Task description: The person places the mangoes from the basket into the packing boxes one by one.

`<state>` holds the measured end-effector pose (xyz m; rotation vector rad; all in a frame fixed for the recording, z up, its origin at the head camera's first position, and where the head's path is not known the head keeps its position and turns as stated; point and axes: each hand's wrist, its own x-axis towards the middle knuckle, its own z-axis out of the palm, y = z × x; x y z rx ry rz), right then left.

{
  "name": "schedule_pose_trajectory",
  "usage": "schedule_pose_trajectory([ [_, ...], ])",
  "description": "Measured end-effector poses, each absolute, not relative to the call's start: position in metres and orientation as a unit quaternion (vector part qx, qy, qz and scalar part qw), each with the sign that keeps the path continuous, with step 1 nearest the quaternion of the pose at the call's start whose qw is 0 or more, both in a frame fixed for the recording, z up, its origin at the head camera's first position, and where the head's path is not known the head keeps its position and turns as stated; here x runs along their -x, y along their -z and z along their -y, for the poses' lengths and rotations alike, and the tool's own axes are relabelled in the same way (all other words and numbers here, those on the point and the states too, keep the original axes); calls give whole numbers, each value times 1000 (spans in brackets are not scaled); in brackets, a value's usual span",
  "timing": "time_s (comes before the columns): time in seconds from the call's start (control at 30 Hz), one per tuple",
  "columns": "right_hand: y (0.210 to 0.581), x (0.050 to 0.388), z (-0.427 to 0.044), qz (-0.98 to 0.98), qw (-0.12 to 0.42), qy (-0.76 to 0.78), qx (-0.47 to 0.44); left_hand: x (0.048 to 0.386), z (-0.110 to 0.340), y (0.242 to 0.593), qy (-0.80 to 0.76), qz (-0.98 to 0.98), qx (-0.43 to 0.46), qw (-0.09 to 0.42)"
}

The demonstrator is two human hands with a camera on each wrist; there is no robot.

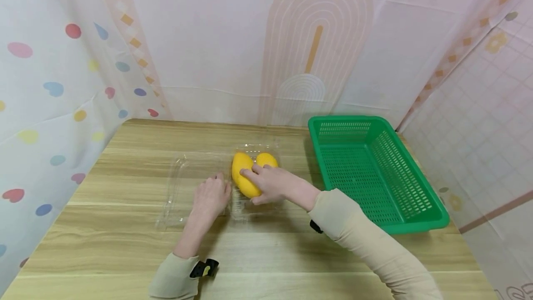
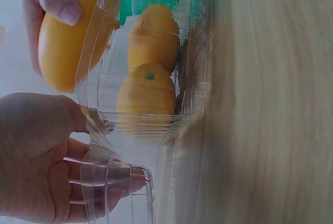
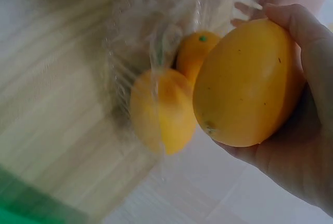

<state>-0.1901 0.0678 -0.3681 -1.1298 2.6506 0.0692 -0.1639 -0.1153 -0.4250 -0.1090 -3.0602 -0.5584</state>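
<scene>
My right hand [image 1: 270, 182] grips a yellow mango [image 3: 247, 86] above the base of a clear plastic clamshell box [image 1: 241, 209]. Two more mangoes lie in that base; the left wrist view shows one mango [image 2: 153, 36] behind another mango [image 2: 146, 96] with a small green stem spot. The box's clear lid [image 1: 189, 189] lies folded back to the left. At the hinge side, my left hand [image 1: 211, 196] touches the box, thumb by the rim and loosely extended fingers [image 2: 117, 179] seen through the plastic of the lid.
A green plastic basket [image 1: 420, 170] with perforated sides stands on the right of the wooden table [image 1: 270, 253]. A patterned cloth [image 1: 208, 59] hangs behind the table and along both sides.
</scene>
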Motion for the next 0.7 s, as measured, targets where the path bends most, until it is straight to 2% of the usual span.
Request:
schedule_pose_trajectory([
  [0.47,397,186,-62,-905,178,25,385,163,116,427,192,981,35,20],
  [0.7,400,185,-62,-911,201,71,353,162,116,427,192,980,35,23],
])
